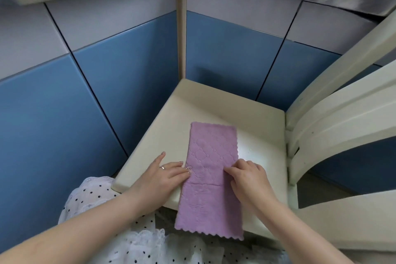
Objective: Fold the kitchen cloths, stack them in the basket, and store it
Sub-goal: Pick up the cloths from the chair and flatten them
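A purple cloth (211, 180), folded into a long strip, is lying on a cream chair seat (252, 118), its near end hanging over the seat's front edge. The left hand (165, 174) is resting flat beside the strip, straight fingertips touching its left edge, a ring (162, 167) showing on one finger. The right hand (248, 180) is sitting on the cloth's right side with fingers curled, its grip pinching the fabric near the middle. The chair back (342, 100) is rising at right. Blue and grey cabinets (120, 66) are standing behind.
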